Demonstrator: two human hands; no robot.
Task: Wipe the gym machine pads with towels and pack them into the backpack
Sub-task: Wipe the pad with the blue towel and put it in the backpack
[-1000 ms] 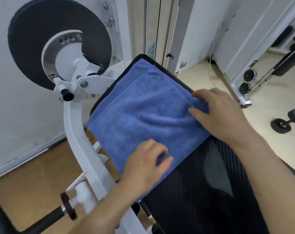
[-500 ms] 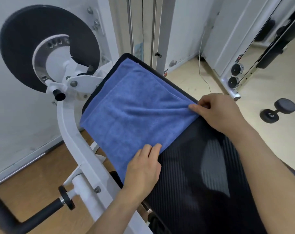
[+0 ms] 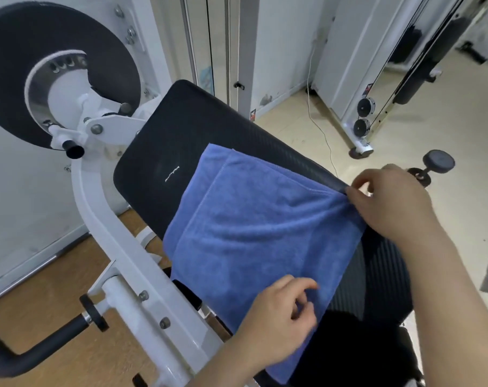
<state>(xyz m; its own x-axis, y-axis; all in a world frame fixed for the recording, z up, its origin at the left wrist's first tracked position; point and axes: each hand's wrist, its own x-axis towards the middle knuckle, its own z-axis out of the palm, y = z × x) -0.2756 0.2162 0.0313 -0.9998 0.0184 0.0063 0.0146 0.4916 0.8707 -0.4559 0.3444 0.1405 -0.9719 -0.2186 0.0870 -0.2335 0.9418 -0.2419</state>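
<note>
One round black disc (image 3: 61, 51) sits at far left on the white machine frame (image 3: 103, 219), with one black handle bar (image 3: 41, 342) low beside it. One black back pad (image 3: 164, 141) slopes down the middle; one blue towel (image 3: 251, 233), folded with a stitched edge showing, lies spread over its lower part, leaving the top of the pad bare. Two hands work the towel: the left hand (image 3: 276, 325) rests on its near edge, fingers curled and bunching the cloth; the right hand (image 3: 390, 202) pinches the right edge between thumb and fingers. Further right, two pulleys (image 3: 363, 118) sit on another machine, and one dumbbell (image 3: 435, 166) lies on the floor, partly hidden behind the right hand.
</note>
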